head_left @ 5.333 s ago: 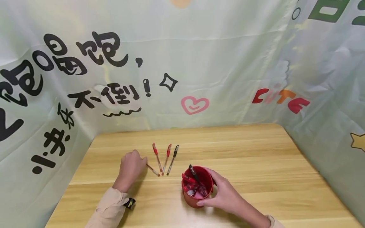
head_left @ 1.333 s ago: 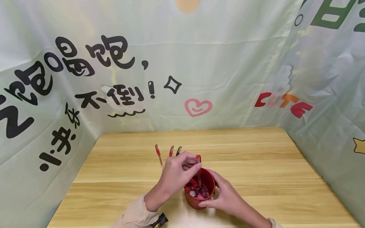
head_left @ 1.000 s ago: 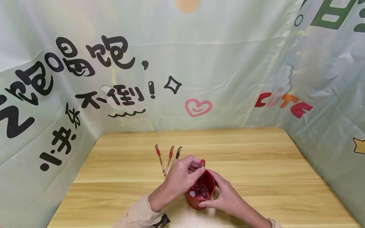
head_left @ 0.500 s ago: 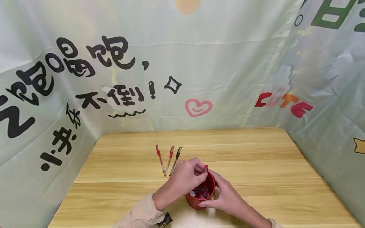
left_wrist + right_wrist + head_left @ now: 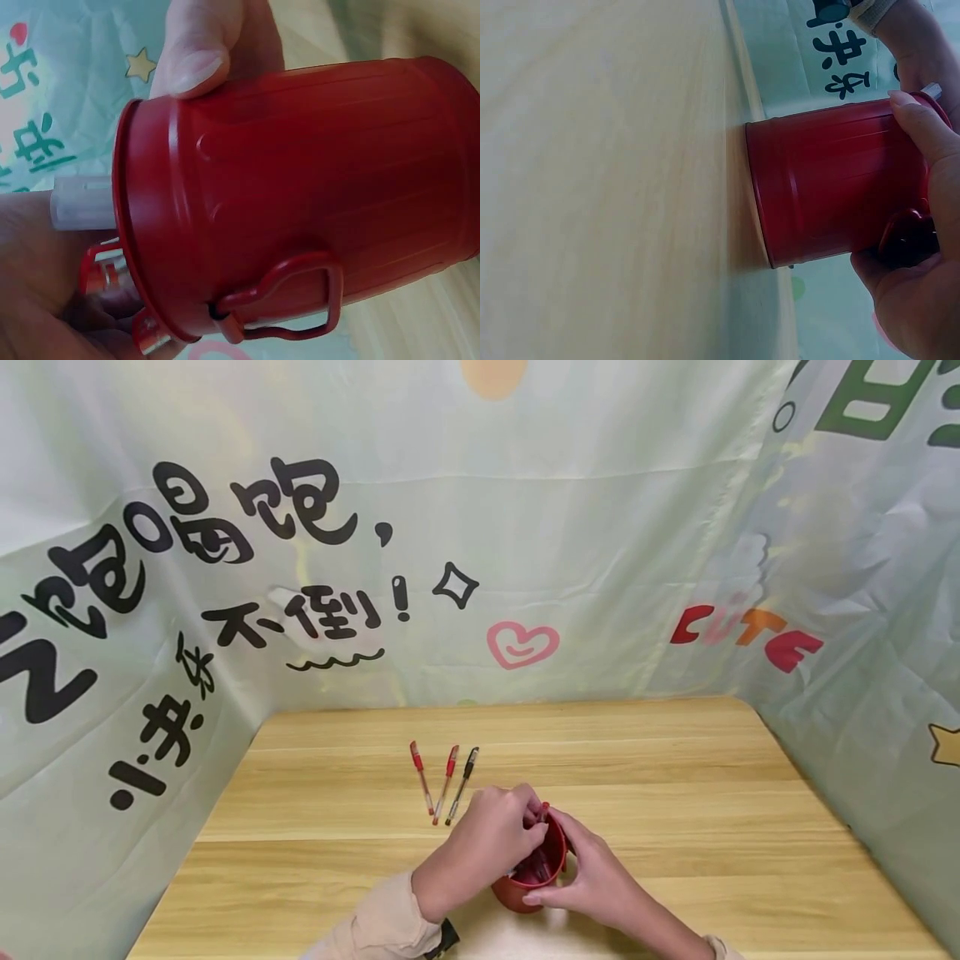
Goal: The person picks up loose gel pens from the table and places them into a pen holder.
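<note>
Several slim pens in already, inside the glossy red, ribbed, metal-looking bucket; exact count hidden. Three remain out, fanned on the pale wood-grain desk: two clear-barrelled red-capped pens and one black-capped pen. Left hand at the bucket mouth, fingers pinching a red-ended pen, its tip showing just above them, not yet released. Right hand grips the bucket near its rim, thumb nearside.
</note>
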{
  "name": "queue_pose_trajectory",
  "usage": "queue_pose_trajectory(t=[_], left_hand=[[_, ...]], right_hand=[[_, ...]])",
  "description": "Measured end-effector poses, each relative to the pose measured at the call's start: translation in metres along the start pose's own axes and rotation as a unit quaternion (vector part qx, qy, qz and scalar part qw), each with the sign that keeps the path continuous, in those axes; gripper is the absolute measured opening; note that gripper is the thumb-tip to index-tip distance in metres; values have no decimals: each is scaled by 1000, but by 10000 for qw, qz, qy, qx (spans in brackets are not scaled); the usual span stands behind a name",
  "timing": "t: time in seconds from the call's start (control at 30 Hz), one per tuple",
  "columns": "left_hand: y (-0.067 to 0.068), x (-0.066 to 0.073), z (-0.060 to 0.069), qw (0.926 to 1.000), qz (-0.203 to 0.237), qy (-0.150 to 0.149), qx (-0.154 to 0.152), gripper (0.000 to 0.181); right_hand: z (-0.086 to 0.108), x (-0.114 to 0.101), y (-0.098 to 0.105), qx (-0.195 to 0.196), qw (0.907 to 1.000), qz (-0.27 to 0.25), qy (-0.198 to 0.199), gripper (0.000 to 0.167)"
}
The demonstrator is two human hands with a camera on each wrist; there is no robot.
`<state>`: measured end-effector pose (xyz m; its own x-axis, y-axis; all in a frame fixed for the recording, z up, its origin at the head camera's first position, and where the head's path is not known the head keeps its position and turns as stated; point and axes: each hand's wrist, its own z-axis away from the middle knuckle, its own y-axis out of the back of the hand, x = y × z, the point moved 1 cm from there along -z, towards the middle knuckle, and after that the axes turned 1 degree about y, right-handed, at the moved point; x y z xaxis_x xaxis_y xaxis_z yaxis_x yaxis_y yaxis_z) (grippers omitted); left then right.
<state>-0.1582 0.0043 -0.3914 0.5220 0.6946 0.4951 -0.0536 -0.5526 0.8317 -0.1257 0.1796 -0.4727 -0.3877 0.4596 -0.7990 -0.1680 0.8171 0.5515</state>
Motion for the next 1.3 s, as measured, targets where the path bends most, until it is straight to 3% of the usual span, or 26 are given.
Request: queue_pose_trajectory(t=[0.23, 0.73, 0.87, 1.03, 1.3], left_hand=[[-2, 5, 1, 9992, -401, -22, 82, 12], [1, 4, 0, 9996, -279, -50, 36, 15], [5, 4, -2, 9991, -309, -180, 208, 19], [12, 2, -4, 9960, -490, -377, 651, 20], [26, -5, -8, 9931, -215, -402, 1076, 23]], right_hand=[[1, 0, -1, 63, 9998, 178, -43, 100], [0, 1, -1, 29, 10000, 30, 84, 96], [0, 1, 0, 59, 9998, 46, 183, 97], [0, 0, 0, 42, 9997, 49, 229, 97], [-1, 0, 0, 44, 9996, 15, 289, 94]])
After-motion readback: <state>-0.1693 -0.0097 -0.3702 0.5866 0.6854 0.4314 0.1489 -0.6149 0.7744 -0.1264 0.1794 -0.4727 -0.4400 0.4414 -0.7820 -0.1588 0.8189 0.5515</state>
